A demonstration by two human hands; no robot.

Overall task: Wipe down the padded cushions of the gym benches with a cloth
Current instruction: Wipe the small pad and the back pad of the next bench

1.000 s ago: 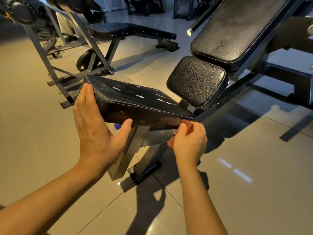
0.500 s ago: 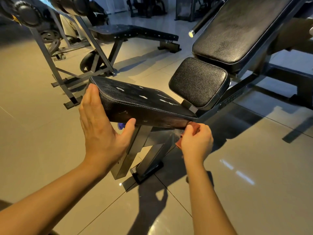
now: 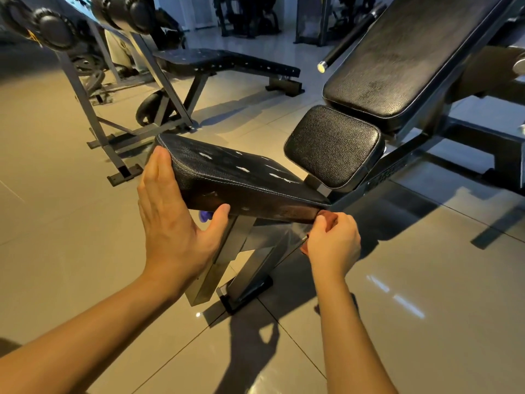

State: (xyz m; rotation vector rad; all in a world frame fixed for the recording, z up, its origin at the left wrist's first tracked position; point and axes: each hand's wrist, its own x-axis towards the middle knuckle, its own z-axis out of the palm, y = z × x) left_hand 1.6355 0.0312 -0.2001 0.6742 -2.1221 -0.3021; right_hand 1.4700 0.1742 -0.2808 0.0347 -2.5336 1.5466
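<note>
We are wiping the seat cushion's [image 3: 241, 177] near side edge: right hand [image 3: 332, 245] clamps the cloth [image 3: 326, 216] at its rear corner, left hand [image 3: 170, 211], fingers straight, braces the front. Next likely calls for dragging forward.

Grained leatherette seat cushion [image 3: 235, 177], glossy tiles [image 3: 426, 280]
</note>
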